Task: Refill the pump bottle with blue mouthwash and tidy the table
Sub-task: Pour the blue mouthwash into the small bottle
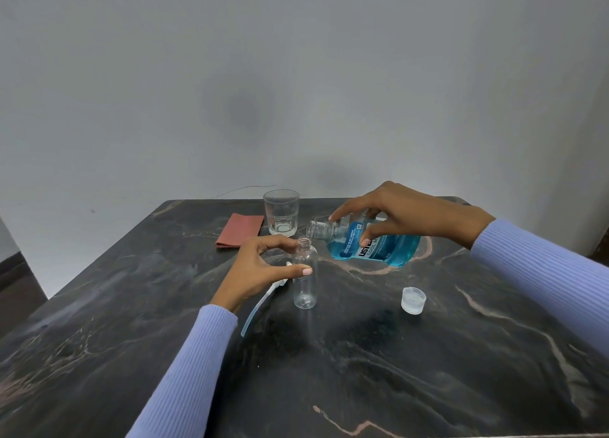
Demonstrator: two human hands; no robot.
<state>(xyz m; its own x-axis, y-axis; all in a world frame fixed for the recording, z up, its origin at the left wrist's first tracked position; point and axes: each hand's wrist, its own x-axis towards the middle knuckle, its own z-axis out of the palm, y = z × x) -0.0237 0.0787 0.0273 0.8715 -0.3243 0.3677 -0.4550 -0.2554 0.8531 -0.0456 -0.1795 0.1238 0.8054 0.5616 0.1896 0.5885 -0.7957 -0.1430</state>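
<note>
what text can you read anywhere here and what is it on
"LISTE": brand, partly hidden by the right hand, upside down on the mouthwash bottle label.
"COOL M": just beside it, cut off.
Smaller label print: too blurred to read.
Small clear bottle, glass, cap: no text visible.

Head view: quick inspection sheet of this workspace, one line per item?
Surface: dark marbled table, no spill seen.
Job's things: small clear bottle upright, open, empty; mouthwash bottle tipped, uncapped, mouth just above it; pump lying on the table; cap on the table at right.
Clutter: glass, red cloth at the back.
Grippers: left hand holds the small bottle; right hand grips the mouthwash bottle.
Cables: thin wire behind the table.
Surroundings: plain grey wall.
</note>
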